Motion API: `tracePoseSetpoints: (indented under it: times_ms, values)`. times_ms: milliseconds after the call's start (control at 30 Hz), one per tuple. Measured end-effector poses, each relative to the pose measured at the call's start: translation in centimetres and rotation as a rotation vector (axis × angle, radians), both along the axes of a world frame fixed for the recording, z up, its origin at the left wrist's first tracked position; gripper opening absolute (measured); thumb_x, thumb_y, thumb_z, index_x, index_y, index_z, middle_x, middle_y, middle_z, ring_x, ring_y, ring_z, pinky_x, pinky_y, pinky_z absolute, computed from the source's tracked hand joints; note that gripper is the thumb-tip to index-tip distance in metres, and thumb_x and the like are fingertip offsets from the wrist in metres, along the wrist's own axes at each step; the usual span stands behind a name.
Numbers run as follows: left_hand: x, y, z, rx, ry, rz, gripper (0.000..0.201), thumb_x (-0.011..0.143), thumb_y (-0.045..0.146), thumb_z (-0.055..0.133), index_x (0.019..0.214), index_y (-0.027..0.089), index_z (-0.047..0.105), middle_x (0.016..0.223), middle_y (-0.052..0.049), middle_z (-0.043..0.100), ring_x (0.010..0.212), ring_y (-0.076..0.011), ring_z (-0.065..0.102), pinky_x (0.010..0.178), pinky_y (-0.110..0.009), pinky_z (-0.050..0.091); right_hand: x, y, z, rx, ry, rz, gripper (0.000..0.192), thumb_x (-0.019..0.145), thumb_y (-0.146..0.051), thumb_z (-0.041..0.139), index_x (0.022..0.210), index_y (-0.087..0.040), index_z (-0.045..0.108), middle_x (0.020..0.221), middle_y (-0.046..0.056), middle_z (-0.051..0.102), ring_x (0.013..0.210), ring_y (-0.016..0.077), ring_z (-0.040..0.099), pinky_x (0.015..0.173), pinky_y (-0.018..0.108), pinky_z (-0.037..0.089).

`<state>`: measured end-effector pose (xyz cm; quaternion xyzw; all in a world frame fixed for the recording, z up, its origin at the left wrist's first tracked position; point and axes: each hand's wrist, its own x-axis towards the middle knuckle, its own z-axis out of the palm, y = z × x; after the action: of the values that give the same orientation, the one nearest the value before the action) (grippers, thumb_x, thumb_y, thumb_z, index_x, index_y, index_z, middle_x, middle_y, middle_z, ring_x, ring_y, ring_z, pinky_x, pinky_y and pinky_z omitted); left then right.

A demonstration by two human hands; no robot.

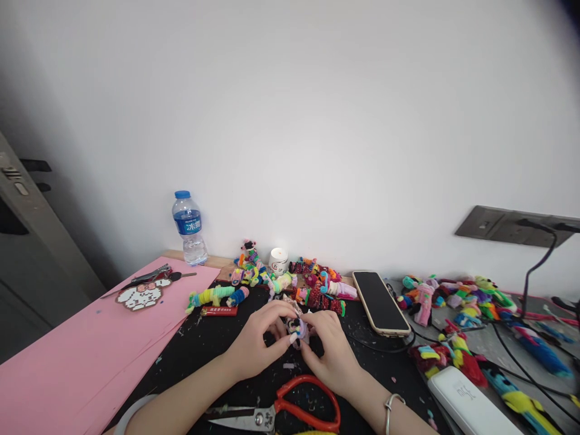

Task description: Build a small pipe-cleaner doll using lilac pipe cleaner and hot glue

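Note:
Between my two hands is a small pipe-cleaner figure (pixel 296 329) in pale lilac, black and a touch of blue and yellow. My left hand (pixel 263 338) pinches it from the left, thumb and fingertips closed on its side. From the right, the thumb and fingers of my right hand (pixel 328 347) press against it too. The fingers cover much of the figure. Just below the hands, red-handled scissors (pixel 303 402) lie on the black mat (pixel 199 356), blades pointing left. A small lilac scrap (pixel 289 365) rests between hands and scissors.
Behind the hands lie several fuzzy figures (pixel 317 296), a white candle cup (pixel 278 261) and a red lighter (pixel 220 311). A water bottle (pixel 189 229) stands by pink paper (pixel 90 344). To the right are a phone (pixel 380 302), more figures (pixel 466 302), cables and a white power bank (pixel 471 402).

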<state>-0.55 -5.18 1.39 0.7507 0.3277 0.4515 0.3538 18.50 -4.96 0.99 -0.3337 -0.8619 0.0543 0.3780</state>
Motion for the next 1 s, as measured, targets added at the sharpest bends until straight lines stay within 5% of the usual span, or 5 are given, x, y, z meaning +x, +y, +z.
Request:
tracePoseSetpoints:
  times_ms: [1000]
  values:
    - [-0.05, 0.15, -0.1, 0.001, 0.017, 0.006, 0.023, 0.08, 0.015, 0.054, 0.103, 0.019, 0.055, 0.11, -0.007, 0.056, 0.066, -0.0103, 0.057, 0.06, -0.024, 0.049, 0.11, 0.3, -0.43, -0.046, -0.009, 0.019, 0.03, 0.079, -0.012, 0.053, 0.108, -0.018, 0.049, 0.089, 0.006, 0.057, 0.08, 0.0217, 0.051, 0.072, 0.036, 0.041]
